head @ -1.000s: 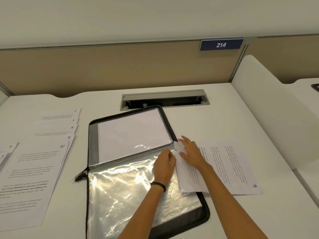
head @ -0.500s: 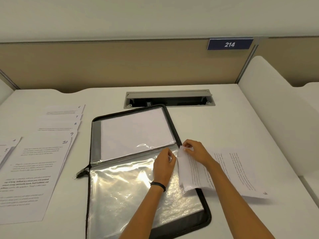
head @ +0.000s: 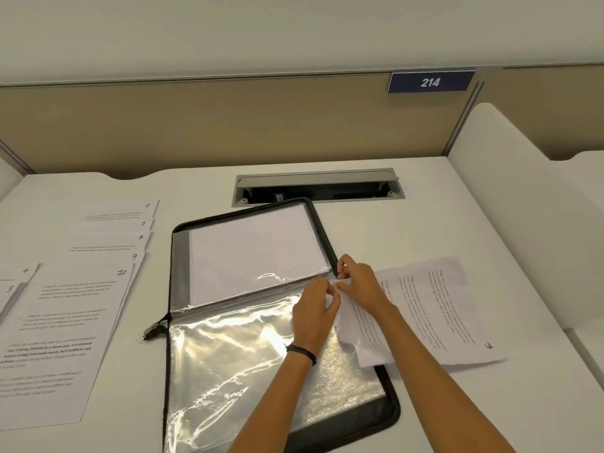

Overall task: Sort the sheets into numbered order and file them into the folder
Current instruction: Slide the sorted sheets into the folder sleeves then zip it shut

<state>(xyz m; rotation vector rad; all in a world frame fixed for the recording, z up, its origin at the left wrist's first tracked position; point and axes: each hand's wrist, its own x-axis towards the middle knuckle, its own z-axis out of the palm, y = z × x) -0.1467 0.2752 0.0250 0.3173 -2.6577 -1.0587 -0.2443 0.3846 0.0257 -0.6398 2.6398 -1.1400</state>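
A second ago the right hand (head: 359,284) lay flat on the sheet numbered 3 (head: 434,305). Now its grip is clenched on that sheet's near corner, thumb and fingertips pinching it, and the edge beneath has lifted and curled over the rim of the folder (head: 389,416). The left hand (head: 313,317) has closed in until it meets the right, fingers curled at the mouth of the clear sleeve (head: 245,348). The folder lies as before, open in the middle of the bench (head: 408,230), with the sheet at its 3 o'clock.

We cannot tell what the left grip holds, sleeve edge or paper, because the fingers cover the spot. The right forearm hides the middle of the sheet, and its printed lines are too small to read. Glare on the sleeve masks whatever is under it. At the folder's 9 o'clock the fanned sheets (head: 75,322) show the numbers 6 to 10, with 4 and 5 cut off by the picture's left edge. At 12 o'clock sits a cable tray (head: 318,188), its inside dark.
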